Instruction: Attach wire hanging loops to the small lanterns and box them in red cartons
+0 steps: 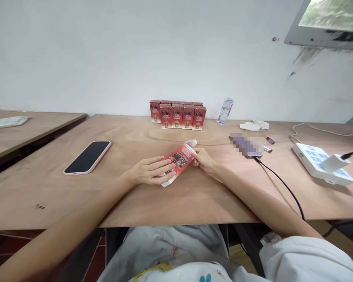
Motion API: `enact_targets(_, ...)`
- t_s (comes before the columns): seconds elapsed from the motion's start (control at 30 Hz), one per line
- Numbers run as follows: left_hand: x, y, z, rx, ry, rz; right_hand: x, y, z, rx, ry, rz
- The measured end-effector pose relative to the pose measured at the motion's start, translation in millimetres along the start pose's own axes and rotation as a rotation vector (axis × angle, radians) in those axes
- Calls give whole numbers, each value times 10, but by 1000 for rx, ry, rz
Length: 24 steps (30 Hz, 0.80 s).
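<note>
A small red carton [180, 159] with an open white flap lies tilted on the wooden table [194, 196] in front of me. My left hand [148, 170] rests on its near end, fingers laid over it. My right hand [204, 160] pinches the far end by the flap. Both hands grip the same carton. Behind it, near the wall, stands a cluster of several upright red cartons [179, 114] of the same kind.
A black phone in a pink case [88, 157] lies to the left. A water bottle [225, 111], crumpled white cloth [254, 125], a blurred device with a black cable [247, 145] and a white power strip [322, 162] sit to the right. A second table [32, 129] stands at left.
</note>
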<state>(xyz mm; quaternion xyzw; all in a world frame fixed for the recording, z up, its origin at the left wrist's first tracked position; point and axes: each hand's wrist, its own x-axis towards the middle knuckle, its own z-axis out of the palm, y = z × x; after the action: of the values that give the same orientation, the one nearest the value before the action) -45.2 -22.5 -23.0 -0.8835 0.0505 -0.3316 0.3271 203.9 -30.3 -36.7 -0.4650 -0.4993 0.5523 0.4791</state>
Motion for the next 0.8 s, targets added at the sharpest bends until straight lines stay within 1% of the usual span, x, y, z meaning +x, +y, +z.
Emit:
enact_targets(0.03,8,-1,-6,63,59,34,-1,-3,-5,-5,-14,7)
enact_targets(0.07,18,-1,-13,108,90,51,-1,-5,-9,-10,-27,14)
enact_targets(0.17,33,-4,-18,152,88,43,11,-7,-30,-16,-53,22)
enact_targets(0.3,-19,-45,15,98,14,-71,59,-4,-67,-6,-25,-11)
enact_targets(0.37,-43,-70,36,80,5,-134,87,0,-80,-4,0,-30)
enact_targets(0.53,-32,-77,69,121,63,-162,128,-7,-107,-1,27,-60)
enact_targets(0.6,-46,-69,90,91,104,-195,144,-27,-152,4,42,-70)
enact_targets(0.7,-140,-72,150,-22,176,-307,186,-68,-280,22,91,-95)
enact_targets(0.73,-186,-77,176,-67,187,-371,204,-81,-333,28,116,-106)
enact_targets(0.8,-274,-91,221,-140,152,-557,242,-102,-437,41,175,-133)
